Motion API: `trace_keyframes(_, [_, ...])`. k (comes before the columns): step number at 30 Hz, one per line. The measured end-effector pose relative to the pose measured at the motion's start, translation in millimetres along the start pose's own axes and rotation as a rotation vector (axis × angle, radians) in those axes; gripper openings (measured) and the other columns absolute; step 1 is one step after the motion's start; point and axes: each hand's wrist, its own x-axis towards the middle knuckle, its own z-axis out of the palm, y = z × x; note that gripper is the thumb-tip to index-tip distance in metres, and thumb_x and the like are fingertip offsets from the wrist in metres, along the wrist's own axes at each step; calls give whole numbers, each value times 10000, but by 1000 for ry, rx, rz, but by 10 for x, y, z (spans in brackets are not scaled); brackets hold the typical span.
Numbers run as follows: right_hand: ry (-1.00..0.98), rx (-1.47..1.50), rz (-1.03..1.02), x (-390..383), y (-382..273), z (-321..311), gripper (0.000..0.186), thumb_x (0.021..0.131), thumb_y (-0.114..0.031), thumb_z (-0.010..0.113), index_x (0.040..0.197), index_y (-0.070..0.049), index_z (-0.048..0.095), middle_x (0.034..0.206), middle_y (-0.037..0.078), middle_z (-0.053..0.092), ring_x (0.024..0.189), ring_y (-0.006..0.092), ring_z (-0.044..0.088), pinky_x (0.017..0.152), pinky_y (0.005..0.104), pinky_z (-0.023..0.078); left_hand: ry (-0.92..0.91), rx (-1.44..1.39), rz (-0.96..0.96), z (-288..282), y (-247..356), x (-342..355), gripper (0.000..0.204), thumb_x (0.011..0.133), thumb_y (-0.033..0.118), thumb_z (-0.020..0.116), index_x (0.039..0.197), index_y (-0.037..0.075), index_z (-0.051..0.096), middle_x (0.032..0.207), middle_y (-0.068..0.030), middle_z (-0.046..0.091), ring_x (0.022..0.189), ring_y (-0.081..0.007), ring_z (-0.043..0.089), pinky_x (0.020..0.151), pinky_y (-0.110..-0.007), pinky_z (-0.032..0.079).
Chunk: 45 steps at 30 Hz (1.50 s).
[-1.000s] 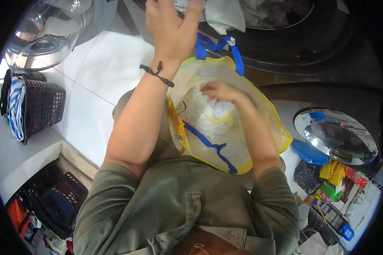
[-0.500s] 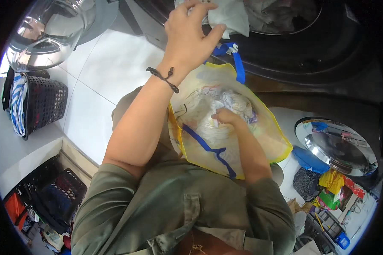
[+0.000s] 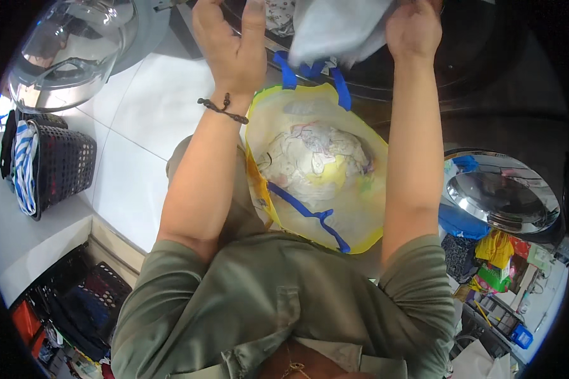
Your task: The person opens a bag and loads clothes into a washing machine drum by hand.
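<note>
At the top edge, my right hand (image 3: 416,31) grips a white cloth (image 3: 341,28), blurred by motion; some fingertips are cut off. My left hand (image 3: 234,54) is raised beside it with thumb and fingers apart, holding nothing I can see. A patterned white cloth (image 3: 279,18) lies near my left thumb at the dark round opening of a front-loading machine (image 3: 468,76). Below my hands stands a large yellow-edged bag (image 3: 354,230) with blue straps. Crumpled whitish laundry (image 3: 297,155) and a pale yellow piece (image 3: 332,172) fill its bottom.
A clear round machine door (image 3: 76,57) stands open at the upper left. Below it is a black perforated basket (image 3: 63,161) holding a blue-striped cloth (image 3: 25,164). Another dark basket (image 3: 101,290) sits lower left. At right are a shiny round door (image 3: 502,192) and colourful packages (image 3: 494,249).
My right hand has left the bag and risen to the machine, where it grips the white cloth. My left hand has shifted left, off the cloth. A yellow piece now shows in the bag.
</note>
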Motion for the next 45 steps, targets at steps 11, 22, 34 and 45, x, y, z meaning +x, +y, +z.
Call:
trace_keyframes(11, [-845, -1241, 1314, -2107, 1097, -1498, 487, 847, -267, 668, 1270, -43, 576, 1215, 123, 635, 1083, 247, 615, 930, 361, 480, -147, -271, -331, 93, 65, -66, 448, 949, 162, 568, 1342, -11, 436, 1234, -103, 509, 1152, -193, 472, 1028, -322, 346])
trace_keyframes(22, [11, -1880, 1178, -3464, 1943, -3292, 436, 882, -233, 544, 1280, -57, 520, 1239, 239, 592, 1170, 403, 562, 975, 491, 455, -303, 93, -281, 113, -35, -161, 463, 894, 193, 622, 1284, -23, 495, 1221, -183, 546, 1163, -295, 499, 1012, -383, 382])
trace_keyframes(34, [-878, -1200, 1264, -1470, 438, -1174, 433, 909, -311, 605, 1234, -27, 569, 928, 214, 671, 736, 260, 688, 675, 381, 544, -168, -239, -439, 96, 49, -101, 381, 987, 217, 506, 1308, 13, 478, 1258, -136, 517, 1177, -204, 481, 1017, -320, 370])
trace_keyframes(45, [-285, -693, 428, -760, -59, -466, 399, 916, -177, 633, 1272, -25, 537, 1214, 87, 621, 1016, 191, 631, 890, 322, 471, -28, -79, -102, -3, 117, -85, 529, 1020, 383, 402, 1385, 2, 371, 1337, -147, 475, 1239, -244, 448, 1085, -369, 287])
